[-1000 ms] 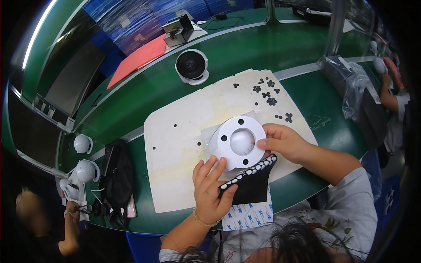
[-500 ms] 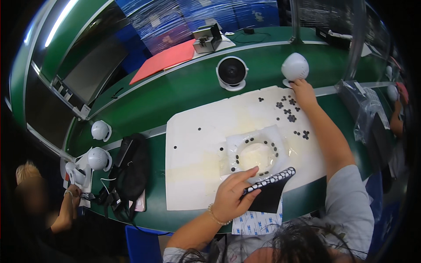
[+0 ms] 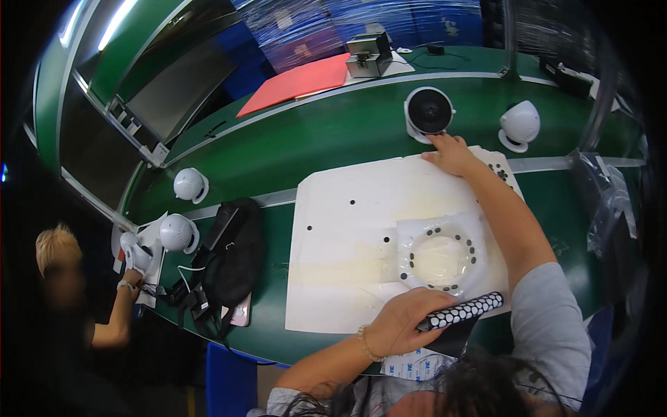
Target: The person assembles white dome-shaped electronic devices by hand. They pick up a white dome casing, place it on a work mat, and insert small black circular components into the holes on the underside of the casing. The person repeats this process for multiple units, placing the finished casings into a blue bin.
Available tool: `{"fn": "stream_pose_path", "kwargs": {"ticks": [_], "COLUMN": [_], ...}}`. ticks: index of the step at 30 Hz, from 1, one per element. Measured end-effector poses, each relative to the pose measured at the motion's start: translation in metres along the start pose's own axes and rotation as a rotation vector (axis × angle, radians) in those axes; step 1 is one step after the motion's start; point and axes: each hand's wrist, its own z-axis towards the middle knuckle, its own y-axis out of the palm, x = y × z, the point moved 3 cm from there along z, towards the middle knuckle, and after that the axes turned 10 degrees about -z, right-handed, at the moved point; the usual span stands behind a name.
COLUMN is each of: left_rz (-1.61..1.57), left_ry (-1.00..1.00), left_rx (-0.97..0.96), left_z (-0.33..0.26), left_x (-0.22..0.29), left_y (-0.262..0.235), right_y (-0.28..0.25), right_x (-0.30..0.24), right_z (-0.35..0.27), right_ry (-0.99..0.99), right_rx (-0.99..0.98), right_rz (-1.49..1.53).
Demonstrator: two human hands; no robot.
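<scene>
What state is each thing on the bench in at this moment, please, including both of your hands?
Left hand: resting on the white mat, fingers on the honeycomb-patterned strip.
Right hand: stretched out, fingertips at the black-faced round unit.
White ring: flat on the mat, untouched.
White dome: standing apart, untouched.

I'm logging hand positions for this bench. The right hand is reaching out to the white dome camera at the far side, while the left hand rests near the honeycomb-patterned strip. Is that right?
Not quite. In the head view the right hand touches the round unit with the black lens face, not the white dome camera, which stands apart to its right. The left hand does rest by the honeycomb-patterned strip.
</scene>
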Motion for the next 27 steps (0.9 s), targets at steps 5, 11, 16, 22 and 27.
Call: {"fn": "stream_pose_path", "kwargs": {"ticks": [5,11,16,22,27], "left_rz": [0.004,0.017,0.018,-0.234,0.026], "left_ry": [-0.026,-0.014,-0.111,-0.341,-0.292], "left_rx": [-0.034,0.002,0.062,0.542,0.539], "left_z": [-0.004,-0.002,-0.003,-0.013,-0.009], "left_x": [-0.001,0.002,-0.003,-0.018,-0.017], "left_y": [-0.002,-0.003,-0.006,-0.024,-0.034], "right_y": [-0.008,-0.010,-0.052,-0.140,-0.132], "right_x": [0.001,0.014,0.001,-0.050,-0.075], "right_z": [0.011,-0.020,-0.060,-0.143,-0.178], "right_ry": [0.090,0.072,-0.010,-0.212,-0.054], "right_rx": [-0.280,-0.212,-0.233,-0.451,-0.242], "right_rz": [0.072,0.006,0.232,1.355,1.022]}}
